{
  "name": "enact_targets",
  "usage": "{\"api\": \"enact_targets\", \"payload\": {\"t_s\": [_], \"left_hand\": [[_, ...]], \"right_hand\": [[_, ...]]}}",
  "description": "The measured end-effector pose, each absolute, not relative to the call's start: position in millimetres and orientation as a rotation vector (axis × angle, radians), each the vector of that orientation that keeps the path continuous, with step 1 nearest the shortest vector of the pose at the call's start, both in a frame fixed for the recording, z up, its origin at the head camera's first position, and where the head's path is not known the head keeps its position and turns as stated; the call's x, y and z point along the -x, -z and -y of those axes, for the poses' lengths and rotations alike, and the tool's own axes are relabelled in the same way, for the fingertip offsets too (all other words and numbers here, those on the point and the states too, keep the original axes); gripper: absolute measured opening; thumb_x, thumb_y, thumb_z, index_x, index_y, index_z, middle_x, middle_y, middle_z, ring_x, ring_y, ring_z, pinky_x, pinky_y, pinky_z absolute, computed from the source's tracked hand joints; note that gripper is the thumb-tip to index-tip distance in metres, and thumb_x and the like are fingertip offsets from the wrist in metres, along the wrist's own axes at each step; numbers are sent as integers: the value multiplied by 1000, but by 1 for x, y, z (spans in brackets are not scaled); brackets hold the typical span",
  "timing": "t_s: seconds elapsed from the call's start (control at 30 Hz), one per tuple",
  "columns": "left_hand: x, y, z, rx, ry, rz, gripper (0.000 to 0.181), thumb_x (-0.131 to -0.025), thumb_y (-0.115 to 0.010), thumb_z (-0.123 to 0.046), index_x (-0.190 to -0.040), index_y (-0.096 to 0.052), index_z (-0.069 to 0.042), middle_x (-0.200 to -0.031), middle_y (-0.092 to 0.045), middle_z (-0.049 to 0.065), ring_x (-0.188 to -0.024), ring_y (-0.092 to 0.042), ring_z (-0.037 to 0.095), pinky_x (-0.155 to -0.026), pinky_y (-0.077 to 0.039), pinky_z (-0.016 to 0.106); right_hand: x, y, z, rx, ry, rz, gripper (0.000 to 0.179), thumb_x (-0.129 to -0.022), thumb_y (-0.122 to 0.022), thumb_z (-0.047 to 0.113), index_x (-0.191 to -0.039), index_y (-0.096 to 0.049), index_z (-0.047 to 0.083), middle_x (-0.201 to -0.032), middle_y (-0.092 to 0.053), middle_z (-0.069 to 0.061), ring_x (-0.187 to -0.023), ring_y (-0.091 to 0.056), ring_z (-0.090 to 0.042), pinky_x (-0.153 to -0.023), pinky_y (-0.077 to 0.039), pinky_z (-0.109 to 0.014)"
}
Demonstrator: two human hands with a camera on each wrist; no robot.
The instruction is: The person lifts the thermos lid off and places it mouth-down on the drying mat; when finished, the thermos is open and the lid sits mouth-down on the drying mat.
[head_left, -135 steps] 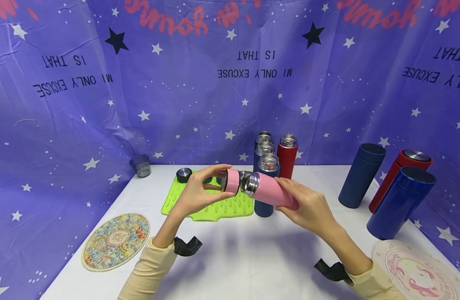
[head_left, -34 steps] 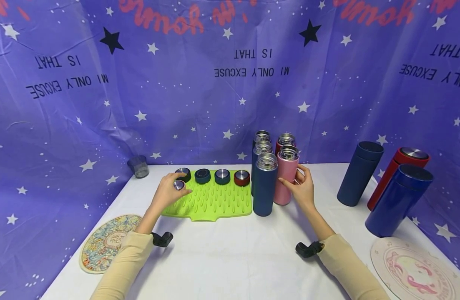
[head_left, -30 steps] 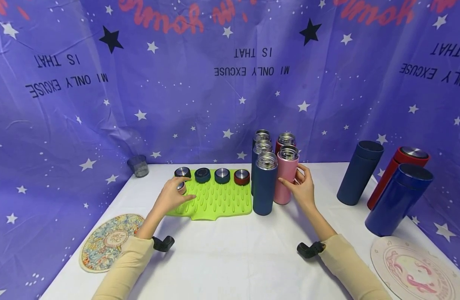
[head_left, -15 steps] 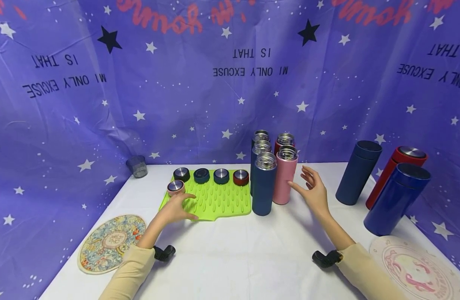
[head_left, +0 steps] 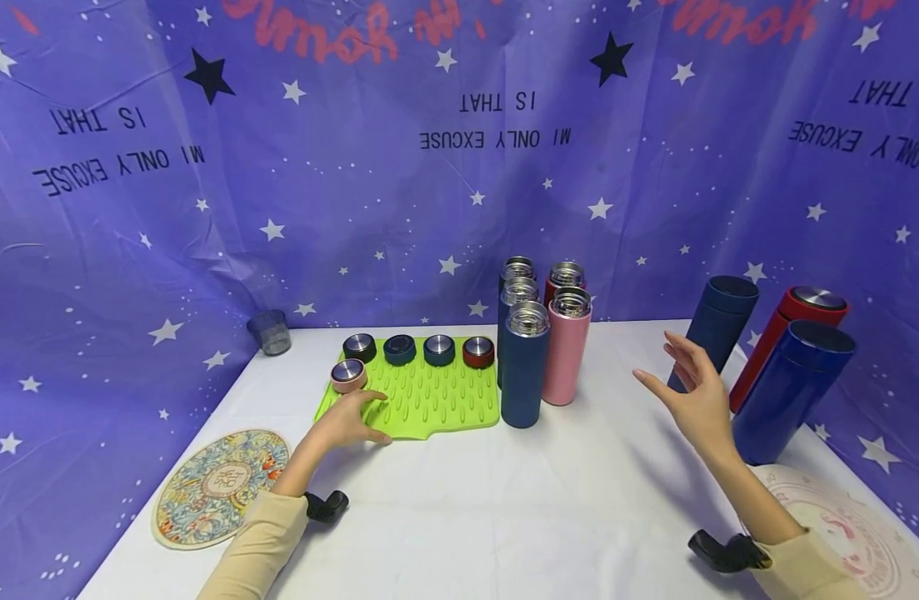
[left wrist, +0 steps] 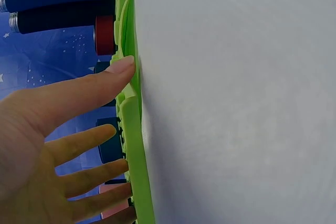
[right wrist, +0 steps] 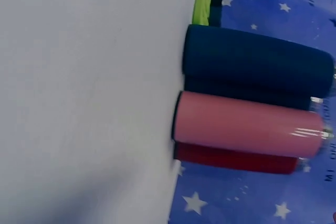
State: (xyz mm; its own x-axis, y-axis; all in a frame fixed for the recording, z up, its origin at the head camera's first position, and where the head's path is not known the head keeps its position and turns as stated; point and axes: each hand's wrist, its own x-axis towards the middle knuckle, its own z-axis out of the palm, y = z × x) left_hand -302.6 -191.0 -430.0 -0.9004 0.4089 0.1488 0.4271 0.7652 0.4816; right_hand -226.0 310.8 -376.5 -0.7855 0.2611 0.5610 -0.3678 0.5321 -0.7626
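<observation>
- Purple curtain (head_left: 384,208) hangs at back and sides, white stars, printed words.
- White table (head_left: 466,517) under everything.
- Green mat (head_left: 429,412), ridged, left of centre on the table.
- Round floral mat (head_left: 221,490) flat at my left; pale pink round mat (head_left: 864,533) at my right, partly hidden by my forearm.
- Three capped bottles upright on my right: glossy blue bottle (head_left: 792,396) nearest me, red capped bottle (head_left: 776,342) behind it, dark blue capped bottle (head_left: 714,321) farther back.
- Five lidless bottles upright, tight cluster just right of the green mat, steel necks bare: front blue bottle (head_left: 524,371), middle blue bottle (head_left: 519,292), dark back bottle (head_left: 517,267), red lidless bottle (head_left: 566,275), and pink bottle (head_left: 567,350) just right of the front blue one.
- My right hand (head_left: 695,404): raised over the table, thumb and fingers wide apart, holding nothing; nearest the dark blue capped bottle, well apart from the pink bottle.
- My left hand (head_left: 348,421): low at the green mat's front left, thumb and fingers spread wide, gripping nothing. Left wrist view is dim; can't tell whether the thumb touches the mat edge.
- Clear cup (head_left: 270,333) at the table's back left corner.
- Lids on the green mat: black lid (head_left: 359,348), dark blue lid (head_left: 400,350), blue lid (head_left: 439,350), red lid (head_left: 478,352), left to right along the back edge; pink lid (head_left: 349,377) in front of the black one, just beyond my left hand.
</observation>
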Motion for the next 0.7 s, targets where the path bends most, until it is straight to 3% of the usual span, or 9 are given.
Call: {"api": "enact_targets", "payload": {"t_s": [0.1,0.2,0.33,0.7], "left_hand": [[303,430,191,693,804,2917,75,-64,-91,-25,-125,-58,4,-127,-57,25,-118,-51,44,-100,-41,55],[303,430,190,692,799,2912,75,-63,-90,-26,-125,-58,5,-126,-57,24,-117,-52,43,-99,-42,54],[304,431,191,686,796,2912,76,-63,-90,-26,-125,-58,4,-126,-57,24,-117,-52,43,-99,-42,54],[303,429,191,712,788,2914,74,-64,-90,-25,-124,-58,5,-126,-58,24,-117,-52,42,-99,-42,54]], "right_hand": [[208,370,-320,-108,-1170,2109,73,-76,-80,-1,-141,-47,8,-139,-51,-11,-127,-48,-10,-101,-36,-12],[190,364,-329,-120,-1088,2067,76,-72,-82,-5,-140,-49,9,-141,-51,-7,-127,-47,-5,-101,-35,-10],[169,356,-343,-87,-1008,1999,81,-67,-83,-9,-138,-52,14,-143,-50,-2,-128,-46,-6,-103,-35,-13],[151,353,-392,180,-950,1809,76,-74,-81,-2,-139,-50,19,-142,-49,2,-128,-48,-9,-105,-37,-21]]}}
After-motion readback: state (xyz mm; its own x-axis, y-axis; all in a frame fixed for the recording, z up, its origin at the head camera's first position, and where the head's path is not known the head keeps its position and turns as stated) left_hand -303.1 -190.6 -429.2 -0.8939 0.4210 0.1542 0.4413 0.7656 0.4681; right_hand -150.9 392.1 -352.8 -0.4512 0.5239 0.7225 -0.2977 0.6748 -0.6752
